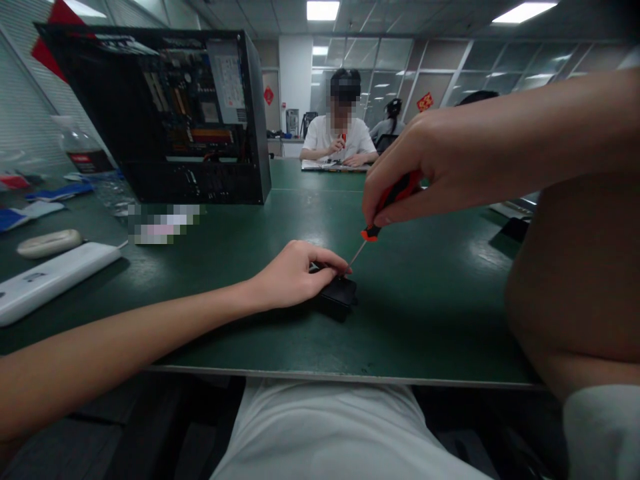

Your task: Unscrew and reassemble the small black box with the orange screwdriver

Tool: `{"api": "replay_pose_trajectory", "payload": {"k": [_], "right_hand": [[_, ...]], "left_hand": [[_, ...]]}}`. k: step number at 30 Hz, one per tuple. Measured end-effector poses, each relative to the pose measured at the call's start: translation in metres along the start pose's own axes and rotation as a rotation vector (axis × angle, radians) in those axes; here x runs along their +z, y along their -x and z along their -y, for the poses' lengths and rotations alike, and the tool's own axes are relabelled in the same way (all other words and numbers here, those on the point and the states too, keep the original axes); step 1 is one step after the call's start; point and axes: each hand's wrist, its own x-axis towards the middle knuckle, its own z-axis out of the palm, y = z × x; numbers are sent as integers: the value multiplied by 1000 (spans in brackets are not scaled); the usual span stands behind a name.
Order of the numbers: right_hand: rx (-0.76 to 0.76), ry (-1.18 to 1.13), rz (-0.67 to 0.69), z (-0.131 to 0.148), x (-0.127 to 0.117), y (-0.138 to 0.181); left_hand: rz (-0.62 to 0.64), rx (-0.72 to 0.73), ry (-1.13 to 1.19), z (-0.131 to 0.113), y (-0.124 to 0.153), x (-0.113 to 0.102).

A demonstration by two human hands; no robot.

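Note:
My right hand (405,177) is closed round the red and black handle of a screwdriver (371,232). The thin shaft slants down to the left, and its tip meets the near side of my left fingertips. My left hand (303,273) is closed on a small black rectangular part (341,291) on the green table, thumb and fingers pinching its upper edge. Exactly what the tip touches is hidden by the fingers.
An opened black computer case (257,133) stands at the back left, a plastic bottle (90,160) beside it. Further left lie a white power strip (65,277) and a pale mouse (50,243). Across the green table (425,320) a person (340,137) sits working.

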Motion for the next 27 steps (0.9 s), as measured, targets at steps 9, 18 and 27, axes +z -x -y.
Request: {"api": "replay_pose_trajectory", "payload": {"k": [9,18,27], "right_hand": [[-173,-64,-39,18,-4,-14],[-120,-88,-73,26,-2,-16],[-323,-109,-100,43,-8,-14]], "left_hand": [[-16,103,-44,-2,5,-1],[-80,114,-97,0,6,1],[-81,104,-113,0,7,-1]]}}
